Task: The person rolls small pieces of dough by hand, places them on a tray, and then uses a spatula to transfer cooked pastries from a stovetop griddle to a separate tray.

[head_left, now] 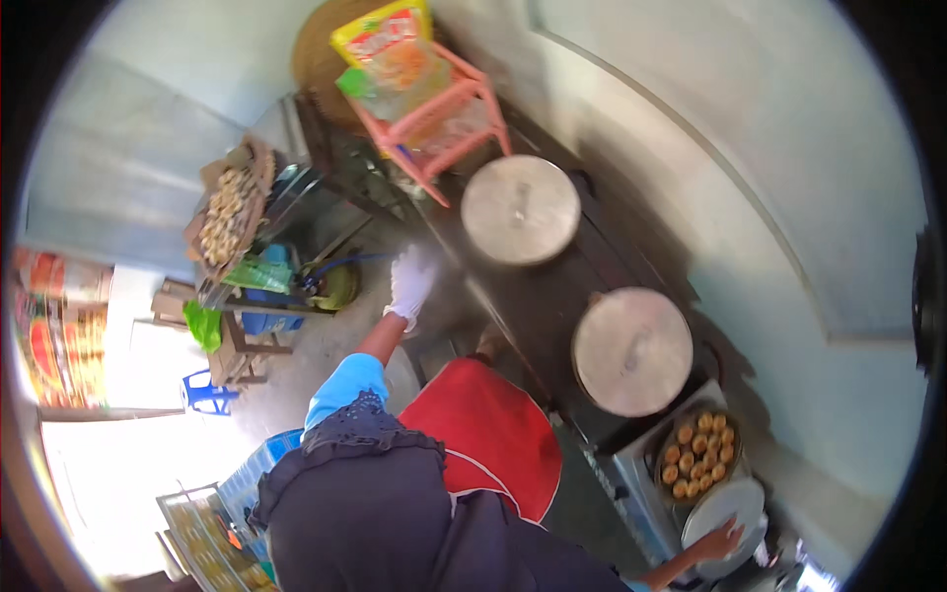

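Observation:
My right hand (718,541) is at the lower right, its fingers closed at the middle of a round grey pot lid (742,500). Just beyond the lid, a dark round pan (738,434) sits on a stove and holds several browned round pieces (702,449). My left hand (412,281) wears a white glove and is out over the floor beside the dark counter. Its fingers look stretched out, though blurred, and nothing shows in them.
Two large pots with flat round lids (520,209) (632,352) stand along the dark counter (464,247). A pink plastic rack (434,118) with packets is at its far end. At left, a table bears a basket of pale pieces (227,215). A gas cylinder (340,286) and blue stool (209,393) are nearby.

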{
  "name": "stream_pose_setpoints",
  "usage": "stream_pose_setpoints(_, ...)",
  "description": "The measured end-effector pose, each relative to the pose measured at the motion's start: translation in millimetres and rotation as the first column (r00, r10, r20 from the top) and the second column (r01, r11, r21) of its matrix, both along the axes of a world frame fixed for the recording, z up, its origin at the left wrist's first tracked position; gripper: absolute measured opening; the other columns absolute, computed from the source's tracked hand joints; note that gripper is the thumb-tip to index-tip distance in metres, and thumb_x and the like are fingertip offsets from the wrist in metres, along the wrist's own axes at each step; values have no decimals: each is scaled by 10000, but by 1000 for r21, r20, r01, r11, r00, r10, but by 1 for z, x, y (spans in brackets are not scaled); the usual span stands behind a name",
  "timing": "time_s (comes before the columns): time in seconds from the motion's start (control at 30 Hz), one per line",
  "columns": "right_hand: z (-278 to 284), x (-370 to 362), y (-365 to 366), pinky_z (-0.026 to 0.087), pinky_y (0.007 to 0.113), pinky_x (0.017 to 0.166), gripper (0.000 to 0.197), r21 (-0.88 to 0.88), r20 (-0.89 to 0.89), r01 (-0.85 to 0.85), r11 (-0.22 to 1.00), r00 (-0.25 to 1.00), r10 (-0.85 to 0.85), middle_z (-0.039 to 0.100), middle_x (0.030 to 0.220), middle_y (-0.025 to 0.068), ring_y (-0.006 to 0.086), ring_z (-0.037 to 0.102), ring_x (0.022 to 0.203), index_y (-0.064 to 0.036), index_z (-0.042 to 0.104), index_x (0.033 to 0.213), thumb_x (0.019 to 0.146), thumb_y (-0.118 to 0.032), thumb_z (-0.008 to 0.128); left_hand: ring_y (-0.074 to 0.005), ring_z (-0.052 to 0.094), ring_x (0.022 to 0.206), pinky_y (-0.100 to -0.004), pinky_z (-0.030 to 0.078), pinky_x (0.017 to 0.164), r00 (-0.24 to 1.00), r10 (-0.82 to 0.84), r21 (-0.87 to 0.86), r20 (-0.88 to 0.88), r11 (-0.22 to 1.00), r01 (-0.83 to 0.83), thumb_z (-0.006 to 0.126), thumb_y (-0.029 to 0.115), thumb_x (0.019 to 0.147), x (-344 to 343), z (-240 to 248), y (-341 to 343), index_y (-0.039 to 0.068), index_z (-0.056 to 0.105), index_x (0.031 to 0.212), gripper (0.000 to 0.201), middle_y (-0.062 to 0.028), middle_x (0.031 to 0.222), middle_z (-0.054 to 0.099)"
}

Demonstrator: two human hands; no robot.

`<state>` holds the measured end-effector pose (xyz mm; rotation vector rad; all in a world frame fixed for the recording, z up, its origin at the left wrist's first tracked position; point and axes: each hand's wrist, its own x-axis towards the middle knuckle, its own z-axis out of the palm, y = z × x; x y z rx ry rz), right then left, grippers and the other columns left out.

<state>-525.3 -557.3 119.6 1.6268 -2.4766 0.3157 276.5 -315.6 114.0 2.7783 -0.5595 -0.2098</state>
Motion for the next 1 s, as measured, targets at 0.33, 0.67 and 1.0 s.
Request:
stream_pose_setpoints(0.33,59,427,28,498,390,816,314,-306,561,-636,708,480,674,614,1062,174,287,601,976,31,601,1174,972,-198,527,-346,604,793,-434,464,680,838,131,-140,529,988,-66,631,167,850,168,135,44,51,639,853,116,-140,793,627)
stream_pose_setpoints(0.67,93,638,60,506,404,752,260,-231,690,-933,276,43,723,639,1014,181,323,619,903,21,636,1114,881,-92,619,-254,669,854,-385,525,719,933,-319,604,166,781,159,611,181,764,427,126,259,135,735,798,137,-106,849,695)
stream_pose_setpoints(1.0,110,659,60,519,393,677,226,-148,544,-928,340,211,812,637,916,115,292,615,831,-58,666,1027,810,-121,661,-282,611,847,-402,499,736,814,-172,138,555,984,114,525,219,906,367,174,220,93,674,1025,229,-131,993,642)
